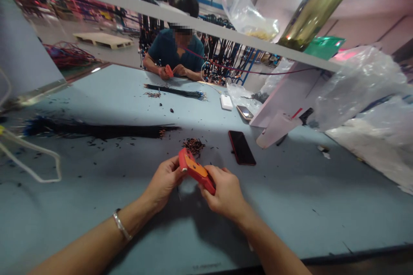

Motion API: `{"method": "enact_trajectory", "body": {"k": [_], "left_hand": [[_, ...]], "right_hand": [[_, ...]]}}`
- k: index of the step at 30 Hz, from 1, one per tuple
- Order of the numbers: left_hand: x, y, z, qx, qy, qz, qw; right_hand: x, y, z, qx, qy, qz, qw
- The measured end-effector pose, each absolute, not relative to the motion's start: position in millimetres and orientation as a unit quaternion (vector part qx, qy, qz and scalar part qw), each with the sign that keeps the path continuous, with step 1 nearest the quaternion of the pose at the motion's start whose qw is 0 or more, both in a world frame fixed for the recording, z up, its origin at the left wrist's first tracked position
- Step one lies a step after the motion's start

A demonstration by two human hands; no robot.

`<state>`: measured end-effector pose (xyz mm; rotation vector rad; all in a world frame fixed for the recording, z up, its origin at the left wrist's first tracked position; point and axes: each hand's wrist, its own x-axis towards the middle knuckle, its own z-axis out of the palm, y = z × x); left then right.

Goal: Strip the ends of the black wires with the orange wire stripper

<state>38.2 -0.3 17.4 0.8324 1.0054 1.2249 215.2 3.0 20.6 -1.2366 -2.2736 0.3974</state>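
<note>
My right hand (226, 191) is closed round the handles of a red and orange wire stripper (195, 169), held above the blue table (290, 206). My left hand (166, 180) is pinched at the tool's head, fingers together on something too small to make out. A thin dark wire seems to hang below the left fingers. Just beyond the tool lies a small heap of stripped wire bits (193, 145). A long bundle of black wires (97, 130) lies to the left.
A black phone (241, 147) lies right of the heap. Farther off sit a white box (226, 102) and another phone (245, 112). A person (176, 49) across the table holds a red tool by another wire bundle (176, 91). Plastic bags (364, 94) fill the right side.
</note>
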Motion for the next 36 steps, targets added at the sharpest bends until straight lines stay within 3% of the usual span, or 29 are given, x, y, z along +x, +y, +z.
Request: {"method": "enact_trajectory", "body": {"k": [12,26,31,36], "left_hand": [[39,-4,18,0.376,0.420,0.530,0.633],[40,1,10,0.374,0.441,0.512,0.636],[36,4,12,0.356,0.450,0.522,0.631],[24,16,15,0.305,0.481,0.584,0.579]], "right_hand": [[214,7,10,-0.434,-0.858,-0.006,0.274],[215,11,0,-0.446,-0.856,-0.017,0.262],[216,14,8,-0.494,-0.805,0.158,0.289],[223,18,15,-0.401,-0.591,0.594,0.371]]}}
